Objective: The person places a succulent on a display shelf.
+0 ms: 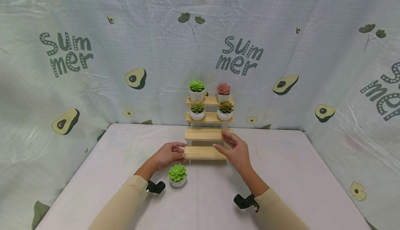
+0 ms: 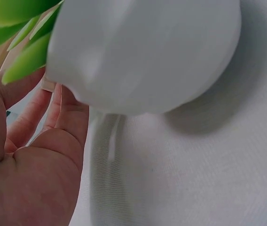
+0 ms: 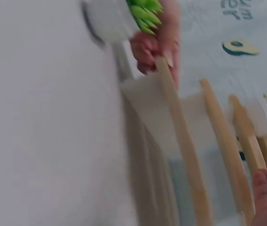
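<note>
A tiered wooden plant stand [image 1: 204,152] faces me, its planks rising like steps on white side supports. At the left end of the lowest plank, my left hand [image 1: 170,154] pinches the wood between thumb and curled fingers. My right hand [image 1: 239,152] hovers at the stand's right end, thumb over the lowest plank and fingers spread near the plank above; contact is hard to tell. Just in front of the left hand sits a bright green potted succulent [image 1: 177,175]. Its white pot [image 2: 143,52] fills much of the left wrist view.
On the top plank are a green succulent [image 1: 197,90] and a pink succulent [image 1: 223,92] in white pots. One plank lower hold two darker succulents, left [image 1: 197,110] and right [image 1: 225,110]. A patterned curtain [image 1: 168,49] hangs behind the pale tabletop [image 1: 281,167].
</note>
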Demonstrator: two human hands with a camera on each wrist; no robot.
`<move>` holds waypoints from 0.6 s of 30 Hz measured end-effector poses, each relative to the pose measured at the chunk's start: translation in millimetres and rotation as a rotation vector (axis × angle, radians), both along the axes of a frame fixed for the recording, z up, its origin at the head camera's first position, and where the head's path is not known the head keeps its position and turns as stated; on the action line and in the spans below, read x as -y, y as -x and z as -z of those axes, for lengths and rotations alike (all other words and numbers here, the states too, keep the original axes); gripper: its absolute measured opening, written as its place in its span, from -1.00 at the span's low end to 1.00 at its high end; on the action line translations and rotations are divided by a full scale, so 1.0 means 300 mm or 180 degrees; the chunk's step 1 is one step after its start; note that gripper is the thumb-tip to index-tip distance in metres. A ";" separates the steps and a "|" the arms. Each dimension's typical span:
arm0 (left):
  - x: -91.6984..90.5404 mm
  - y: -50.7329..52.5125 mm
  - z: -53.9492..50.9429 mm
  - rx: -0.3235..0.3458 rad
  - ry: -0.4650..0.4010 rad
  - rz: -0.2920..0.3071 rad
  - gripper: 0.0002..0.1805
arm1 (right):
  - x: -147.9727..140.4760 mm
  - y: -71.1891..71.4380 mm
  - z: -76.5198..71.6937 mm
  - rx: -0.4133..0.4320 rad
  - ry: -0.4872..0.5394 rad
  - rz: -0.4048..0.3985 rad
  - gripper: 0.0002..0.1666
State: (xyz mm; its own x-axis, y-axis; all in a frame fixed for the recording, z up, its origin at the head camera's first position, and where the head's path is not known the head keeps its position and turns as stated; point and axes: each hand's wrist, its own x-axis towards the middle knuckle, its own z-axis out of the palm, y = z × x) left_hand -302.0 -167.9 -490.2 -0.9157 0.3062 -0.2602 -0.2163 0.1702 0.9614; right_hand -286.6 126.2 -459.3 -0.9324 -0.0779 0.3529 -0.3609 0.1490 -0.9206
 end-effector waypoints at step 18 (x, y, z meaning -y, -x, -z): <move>0.004 0.003 0.010 -0.0027 -0.0006 0.0010 -0.44 | 0.166 -0.204 0.178 0.0404 -0.0279 -0.0923 -0.28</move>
State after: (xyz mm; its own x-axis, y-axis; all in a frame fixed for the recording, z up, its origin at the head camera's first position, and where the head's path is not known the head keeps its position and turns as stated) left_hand -302.8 -169.1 -493.2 -0.9170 0.3094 -0.2518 -0.2075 0.1692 0.9635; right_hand -225.3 76.3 -512.8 -0.9030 -0.3716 0.2156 -0.2832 0.1375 -0.9492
